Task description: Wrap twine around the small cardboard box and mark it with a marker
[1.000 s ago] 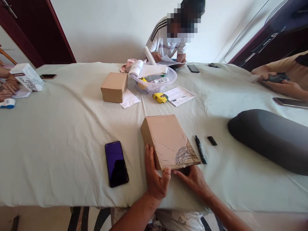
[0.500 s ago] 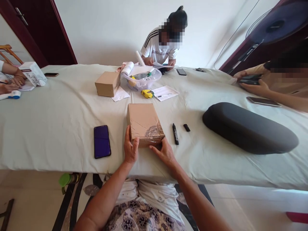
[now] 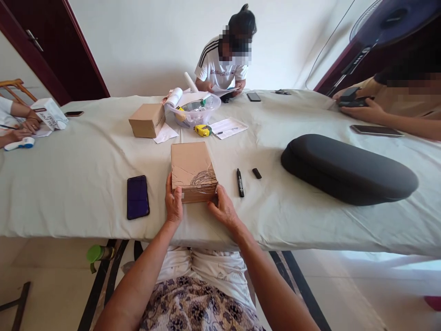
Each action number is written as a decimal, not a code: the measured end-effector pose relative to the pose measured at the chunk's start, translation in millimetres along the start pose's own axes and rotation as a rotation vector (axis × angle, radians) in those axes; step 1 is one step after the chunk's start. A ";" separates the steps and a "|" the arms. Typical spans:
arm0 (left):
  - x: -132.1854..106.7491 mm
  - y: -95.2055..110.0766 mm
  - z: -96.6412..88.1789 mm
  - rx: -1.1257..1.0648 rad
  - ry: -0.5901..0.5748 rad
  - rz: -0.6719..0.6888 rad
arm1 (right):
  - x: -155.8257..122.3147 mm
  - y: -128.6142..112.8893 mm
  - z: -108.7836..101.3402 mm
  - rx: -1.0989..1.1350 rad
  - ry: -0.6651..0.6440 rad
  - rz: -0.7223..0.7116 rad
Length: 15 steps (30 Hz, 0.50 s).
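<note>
A brown cardboard box [image 3: 191, 161] lies on the cloth-covered table straight ahead, with black scribbled lines on the near right part of its top and clear tape at its near edge. My left hand [image 3: 174, 204] grips its near left corner, fingers along the left side and thumb at the front. At the near right corner, my right hand [image 3: 223, 208] holds the box, its fingertips partly hidden by the corner. To the right lie an uncapped black marker [image 3: 240, 183] and its black cap [image 3: 257, 173]. A dark-screened phone [image 3: 138, 196] rests left of the box.
Farther back stand a second cardboard box [image 3: 144, 122] and a clear plastic basin [image 3: 215, 106] of items. A yellow tape measure [image 3: 202, 130] lies beside a printed sheet [image 3: 234, 128]. A long black case [image 3: 347, 170] occupies the right. Other people sit across and at both sides.
My view has shifted a little, so everything sits slightly farther left and higher. The near end of the box has swung slightly left, with both hands still on it.
</note>
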<state>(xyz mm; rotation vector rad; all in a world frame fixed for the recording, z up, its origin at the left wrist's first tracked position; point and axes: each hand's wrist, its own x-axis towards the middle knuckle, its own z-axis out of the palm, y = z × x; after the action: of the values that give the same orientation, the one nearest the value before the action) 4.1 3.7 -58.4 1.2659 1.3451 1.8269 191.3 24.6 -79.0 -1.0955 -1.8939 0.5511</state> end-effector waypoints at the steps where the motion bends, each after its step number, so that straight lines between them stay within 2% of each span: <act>1: 0.2 0.8 -0.1 -0.003 -0.001 0.004 | 0.3 0.1 -0.1 0.005 0.002 -0.008; 7: 3.5 5.8 -1.7 -0.002 0.001 0.027 | 0.5 2.1 -0.3 0.144 0.012 0.012; 11: 7.4 1.8 -3.8 0.006 0.050 0.066 | -0.9 0.2 -0.1 0.261 0.086 0.048; 15: 11.1 -3.3 -7.1 0.025 0.090 0.030 | -1.8 -7.8 -2.1 0.344 0.135 0.058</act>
<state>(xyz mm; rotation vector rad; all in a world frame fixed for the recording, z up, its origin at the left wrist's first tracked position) -7.3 11.1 -57.9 1.2358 1.4073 1.9141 189.8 18.9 -73.1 -0.9371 -1.5834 0.7830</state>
